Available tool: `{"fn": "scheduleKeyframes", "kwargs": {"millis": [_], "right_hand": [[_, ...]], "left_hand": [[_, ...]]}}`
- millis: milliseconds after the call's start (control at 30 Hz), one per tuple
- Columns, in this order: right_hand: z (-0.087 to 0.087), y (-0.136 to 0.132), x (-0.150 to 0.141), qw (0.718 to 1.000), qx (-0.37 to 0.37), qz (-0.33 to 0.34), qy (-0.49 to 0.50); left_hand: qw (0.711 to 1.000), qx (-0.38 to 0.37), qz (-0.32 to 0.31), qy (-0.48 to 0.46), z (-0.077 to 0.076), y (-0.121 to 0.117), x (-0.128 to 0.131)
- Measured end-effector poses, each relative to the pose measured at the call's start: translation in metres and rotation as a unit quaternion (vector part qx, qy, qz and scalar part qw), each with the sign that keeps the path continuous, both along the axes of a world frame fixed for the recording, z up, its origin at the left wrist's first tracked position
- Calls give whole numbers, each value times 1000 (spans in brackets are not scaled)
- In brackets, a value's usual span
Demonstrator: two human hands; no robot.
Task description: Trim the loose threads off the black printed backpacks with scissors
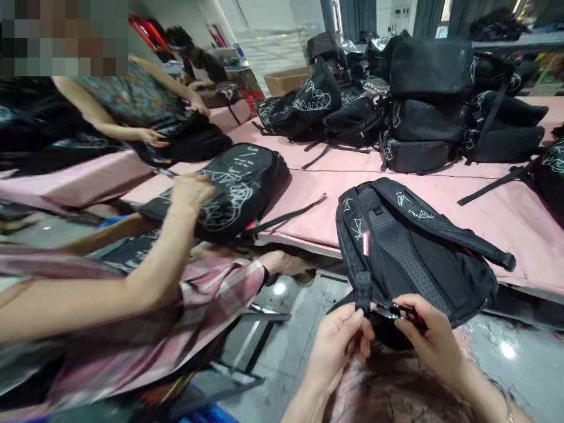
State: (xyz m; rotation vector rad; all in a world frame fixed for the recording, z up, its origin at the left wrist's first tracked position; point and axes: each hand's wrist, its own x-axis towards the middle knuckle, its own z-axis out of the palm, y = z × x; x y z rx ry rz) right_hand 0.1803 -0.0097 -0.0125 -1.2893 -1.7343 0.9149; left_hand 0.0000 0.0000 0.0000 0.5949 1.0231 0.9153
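A black backpack (pixel 409 270) with white scribbled line drawings lies back panel up at the front edge of the pink-covered table, partly over my lap. My left hand (pixel 341 338) is closed on the lower end of its shoulder strap (pixel 363 288), pinching it between thumb and fingers. In my right hand (pixel 425 332) are small snips (pixel 390 309) with dark handles, their metal blades pointing left toward the strap end. Those blades sit close to my left fingertips; whether they touch the strap I cannot tell. A red and white label (pixel 365 243) shows on the strap.
Stacked black backpacks (pixel 429 111) stand at the back of the pink table (pixel 308 194). To my left, a co-worker's hand (pixel 194 191) is over another black backpack (pixel 247 182). Farther back, another person handles a dark bag (pixel 189 138). A metal-framed stool (pixel 251 341) stands on the tiled floor.
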Motion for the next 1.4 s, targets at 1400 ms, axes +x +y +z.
{"fn": "scheduleKeyframes", "kwargs": {"millis": [1400], "right_hand": [[-1,27,-13,959,-167,-115,199]], "left_hand": [[969,124,-4,215,-13,-10,22]]}}
